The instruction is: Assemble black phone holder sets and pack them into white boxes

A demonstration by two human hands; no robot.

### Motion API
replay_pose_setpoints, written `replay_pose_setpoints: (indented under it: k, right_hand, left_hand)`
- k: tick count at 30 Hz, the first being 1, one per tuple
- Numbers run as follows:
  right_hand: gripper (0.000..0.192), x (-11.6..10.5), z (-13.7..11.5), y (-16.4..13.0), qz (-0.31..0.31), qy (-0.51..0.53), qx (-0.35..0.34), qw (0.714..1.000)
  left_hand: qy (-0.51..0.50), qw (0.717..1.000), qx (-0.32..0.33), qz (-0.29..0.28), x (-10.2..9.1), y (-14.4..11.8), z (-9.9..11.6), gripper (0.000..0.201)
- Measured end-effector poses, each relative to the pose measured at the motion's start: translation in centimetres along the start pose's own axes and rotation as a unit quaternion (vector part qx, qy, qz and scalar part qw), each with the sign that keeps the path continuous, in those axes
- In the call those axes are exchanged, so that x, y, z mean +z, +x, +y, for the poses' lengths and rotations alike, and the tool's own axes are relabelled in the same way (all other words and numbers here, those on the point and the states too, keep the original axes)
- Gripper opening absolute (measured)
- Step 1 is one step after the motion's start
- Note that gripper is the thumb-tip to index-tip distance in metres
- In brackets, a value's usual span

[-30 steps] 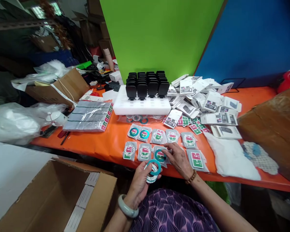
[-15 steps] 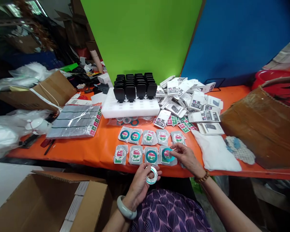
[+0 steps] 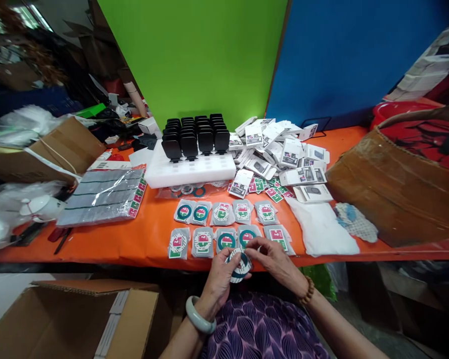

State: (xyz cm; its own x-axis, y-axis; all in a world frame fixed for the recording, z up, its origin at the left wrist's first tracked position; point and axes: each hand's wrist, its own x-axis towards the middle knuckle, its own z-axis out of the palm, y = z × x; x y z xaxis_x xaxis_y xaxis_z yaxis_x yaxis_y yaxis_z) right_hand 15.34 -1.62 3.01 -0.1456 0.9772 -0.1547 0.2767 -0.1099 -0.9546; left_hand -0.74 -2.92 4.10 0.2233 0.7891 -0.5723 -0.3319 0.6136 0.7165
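A: Hands first. The left hand [image 3: 220, 277] has its fingers curled up under a small stack of rings [image 3: 239, 264], teal and white, held just below the near edge of the desk [image 3: 149, 239]. The right hand [image 3: 275, 259] pinches the top of that same stack from the other side, thumb and forefinger closed on the rim.

B: How would those rings handle, do you reckon?

A: Light and thin, I'd judge, fairly stiff but bendable, and smooth enough to slide off one another. Best taken by the outer rim between thumb and fingertip, as both hands do, with the palm under the stack so nothing slips.

B: And around them?

A: Just beyond the fingers lie two rows of small sachets [image 3: 224, 227], several with a ring laid on top. Further back, a white foam tray [image 3: 190, 172] carrying black square holders [image 3: 196, 132], and a heap of small printed boxes [image 3: 280, 154] to the right.

B: What differs from half a second ago?

A: Then the right hand was out over the near row, setting a teal ring on a sachet; now it has come back to the stack, and that sachet carries its ring.
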Motion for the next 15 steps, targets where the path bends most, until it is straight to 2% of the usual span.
replay_pose_setpoints:
  k: [2,5,10,15]
  right_hand:
    - [0.030,0.1,-0.1,-0.7,-0.041,0.088,0.056,0.994]
    - [0.034,-0.5,0.2,-1.2,-0.030,0.164,0.110,0.980]
    - [0.037,-2.5,0.6,-1.4,0.018,0.169,0.117,0.978]
    - [0.040,-3.3,0.4,-1.5,0.004,0.163,0.118,0.980]
  left_hand:
    - [0.013,1.000,-0.005,-0.006,0.5,0.1,-0.2,0.046]
    - [0.030,0.999,-0.014,-0.024,1.1,0.1,-0.5,0.045]
    - [0.057,0.998,-0.029,-0.024,2.0,-0.1,-0.8,0.047]
    - [0.066,0.997,-0.032,-0.031,2.3,0.1,-0.9,0.047]
